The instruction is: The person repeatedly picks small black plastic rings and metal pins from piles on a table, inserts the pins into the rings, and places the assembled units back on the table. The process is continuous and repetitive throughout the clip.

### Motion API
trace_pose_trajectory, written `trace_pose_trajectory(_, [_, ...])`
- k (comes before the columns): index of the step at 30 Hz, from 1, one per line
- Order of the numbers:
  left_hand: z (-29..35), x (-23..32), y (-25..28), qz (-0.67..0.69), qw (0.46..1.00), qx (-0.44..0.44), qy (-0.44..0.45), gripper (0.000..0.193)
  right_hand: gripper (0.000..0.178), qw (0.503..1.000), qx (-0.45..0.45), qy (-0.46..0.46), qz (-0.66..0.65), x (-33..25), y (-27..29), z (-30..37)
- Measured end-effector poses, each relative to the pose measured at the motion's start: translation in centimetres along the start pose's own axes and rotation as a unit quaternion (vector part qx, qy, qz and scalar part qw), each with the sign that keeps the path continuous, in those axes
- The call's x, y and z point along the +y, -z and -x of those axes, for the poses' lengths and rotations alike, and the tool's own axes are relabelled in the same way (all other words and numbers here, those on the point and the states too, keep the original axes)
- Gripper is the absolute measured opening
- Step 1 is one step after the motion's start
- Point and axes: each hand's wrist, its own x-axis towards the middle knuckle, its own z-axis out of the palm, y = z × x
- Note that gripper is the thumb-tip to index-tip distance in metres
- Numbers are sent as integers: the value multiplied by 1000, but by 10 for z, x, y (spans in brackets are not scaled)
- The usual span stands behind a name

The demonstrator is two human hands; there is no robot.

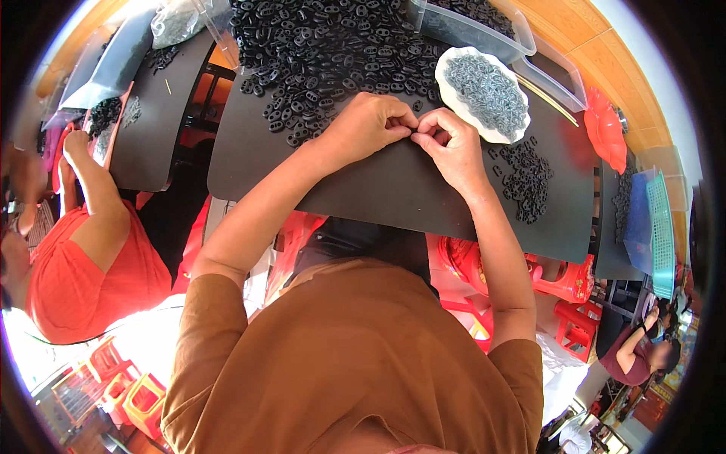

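My left hand [368, 127] and my right hand [454, 145] meet over the near part of the dark table [378, 189]. Both are closed in a pinch, thumb against forefinger, with the fingertips almost touching. A small black piece [414, 130] shows between them; its exact shape is mostly covered by the fingers. Just beyond lies a wide heap of black oval plastic pieces with two holes [318, 53]. To the right of my right hand stands a white scalloped bowl [446, 94] full of small grey clip-like pieces [488, 91]. Nearer me lies a pile of small black clip-like pieces [525, 181].
Clear plastic bins [476, 30] stand at the back. Thin sticks [548, 100] and a red dish [605, 129] lie at the right, with a teal basket [662, 234] beyond. A person in red [98, 265] works at the left table; another sits far right. Red stools [578, 325] stand below.
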Motion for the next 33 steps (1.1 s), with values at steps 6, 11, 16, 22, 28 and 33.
trace_pose_trajectory(6, [0, 4, -2, 30, 999, 6, 26, 12, 15, 999, 9, -30, -35, -3, 0, 1])
trace_pose_trajectory(11, [1, 0, -2, 11, 999, 6, 31, 9, 17, 999, 8, -20, -32, -1, -1, 0])
trace_pose_trajectory(16, [0, -5, -3, -17, 1000, 7, -6, 9, 17, 999, 7, -25, -23, -1, -2, 1])
trace_pose_trajectory(22, [-1, -9, -4, -24, 999, 2, -23, 9, 16, 999, -9, -43, -15, -3, -1, 2])
trace_pose_trajectory(28, [-2, -12, -5, -35, 998, -2, -44, 9, 15, 1000, -5, -6, 3, 1, -4, 2])
trace_pose_trajectory(33, [-3, -15, -4, -45, 997, 10, -59, 9, 13, 999, -19, -43, -23, 0, -2, 0])
